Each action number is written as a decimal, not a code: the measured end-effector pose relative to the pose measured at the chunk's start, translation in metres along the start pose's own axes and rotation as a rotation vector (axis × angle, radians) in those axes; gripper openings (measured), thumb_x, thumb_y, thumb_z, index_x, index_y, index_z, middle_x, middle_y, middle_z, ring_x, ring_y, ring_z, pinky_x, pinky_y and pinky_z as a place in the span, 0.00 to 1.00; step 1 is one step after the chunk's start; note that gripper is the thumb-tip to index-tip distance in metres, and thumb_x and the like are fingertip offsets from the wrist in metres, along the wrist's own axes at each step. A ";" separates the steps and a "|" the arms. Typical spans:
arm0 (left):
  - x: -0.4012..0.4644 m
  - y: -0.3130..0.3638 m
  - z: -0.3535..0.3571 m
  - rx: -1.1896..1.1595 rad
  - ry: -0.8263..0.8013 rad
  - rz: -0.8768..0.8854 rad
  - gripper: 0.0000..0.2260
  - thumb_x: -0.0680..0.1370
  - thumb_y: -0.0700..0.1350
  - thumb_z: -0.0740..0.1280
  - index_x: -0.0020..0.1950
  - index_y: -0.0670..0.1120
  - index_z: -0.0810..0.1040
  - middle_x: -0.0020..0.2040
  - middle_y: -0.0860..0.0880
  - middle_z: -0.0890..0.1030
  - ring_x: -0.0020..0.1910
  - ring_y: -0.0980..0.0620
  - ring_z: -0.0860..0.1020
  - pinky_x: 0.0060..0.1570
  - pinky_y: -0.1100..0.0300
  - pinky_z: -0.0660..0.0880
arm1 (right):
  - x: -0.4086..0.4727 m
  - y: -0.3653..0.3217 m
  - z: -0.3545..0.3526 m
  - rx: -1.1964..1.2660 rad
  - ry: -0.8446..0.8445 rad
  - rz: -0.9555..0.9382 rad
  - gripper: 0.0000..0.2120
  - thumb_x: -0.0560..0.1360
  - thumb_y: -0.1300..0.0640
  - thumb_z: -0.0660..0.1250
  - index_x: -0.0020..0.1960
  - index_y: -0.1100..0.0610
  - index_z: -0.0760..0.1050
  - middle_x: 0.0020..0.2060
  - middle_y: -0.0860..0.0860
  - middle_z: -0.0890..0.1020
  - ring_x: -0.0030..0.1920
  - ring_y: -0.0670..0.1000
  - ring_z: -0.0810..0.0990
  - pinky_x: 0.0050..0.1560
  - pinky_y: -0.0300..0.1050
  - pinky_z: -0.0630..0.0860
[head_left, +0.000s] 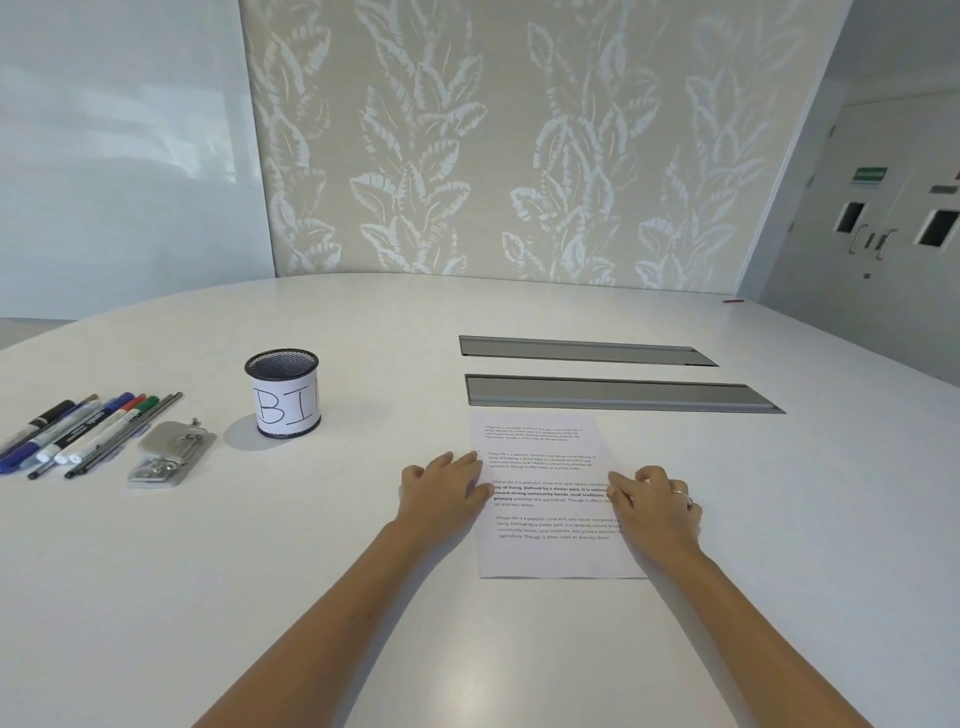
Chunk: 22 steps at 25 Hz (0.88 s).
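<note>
A printed sheet of paper (545, 467) with several short paragraphs lies flat on the white table (311, 597) in front of me. My left hand (444, 491) rests at the sheet's left edge, fingers relaxed and touching the paper. My right hand (657, 504), wearing a ring, rests on the sheet's right edge with fingers loosely bent and fingertips on the paper. Neither hand grips anything.
A black mesh cup labelled "BIN" (283, 392) stands to the left. Further left lie several markers and pens (78, 431) and a metal stapler or clip tool (174, 452). Two grey cable slots (613, 392) sit behind the sheet. A patterned wall panel is beyond the table.
</note>
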<state>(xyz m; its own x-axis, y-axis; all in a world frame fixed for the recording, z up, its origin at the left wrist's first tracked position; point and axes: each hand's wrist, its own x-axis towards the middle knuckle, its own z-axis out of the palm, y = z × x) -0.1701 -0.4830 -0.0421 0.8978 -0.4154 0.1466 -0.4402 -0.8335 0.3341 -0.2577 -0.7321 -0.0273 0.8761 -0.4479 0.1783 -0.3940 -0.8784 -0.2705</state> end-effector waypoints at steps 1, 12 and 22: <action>0.000 0.000 0.001 0.006 0.011 0.003 0.16 0.79 0.57 0.53 0.61 0.53 0.73 0.75 0.60 0.63 0.75 0.53 0.59 0.64 0.47 0.57 | 0.000 0.001 0.001 0.003 0.001 0.002 0.14 0.81 0.46 0.54 0.60 0.42 0.76 0.62 0.50 0.71 0.62 0.57 0.67 0.60 0.53 0.62; -0.013 -0.006 -0.013 -0.124 -0.083 0.101 0.22 0.82 0.54 0.51 0.74 0.46 0.62 0.78 0.46 0.59 0.77 0.49 0.55 0.72 0.47 0.53 | 0.008 0.001 -0.013 0.391 0.103 0.094 0.25 0.81 0.47 0.55 0.74 0.57 0.62 0.58 0.63 0.78 0.61 0.65 0.74 0.62 0.60 0.69; -0.075 -0.109 -0.105 -0.183 -0.057 0.176 0.10 0.76 0.48 0.58 0.43 0.45 0.76 0.37 0.49 0.79 0.41 0.45 0.75 0.43 0.53 0.74 | -0.025 -0.161 0.008 0.496 0.332 -0.279 0.09 0.73 0.72 0.65 0.47 0.64 0.82 0.45 0.59 0.83 0.41 0.57 0.81 0.46 0.42 0.74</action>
<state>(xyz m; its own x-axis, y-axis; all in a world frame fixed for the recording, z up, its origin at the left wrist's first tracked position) -0.1879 -0.3227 0.0086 0.8031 -0.5721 0.1665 -0.5744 -0.6692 0.4714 -0.2142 -0.5778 0.0043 0.7635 -0.3122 0.5654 0.0794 -0.8234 -0.5619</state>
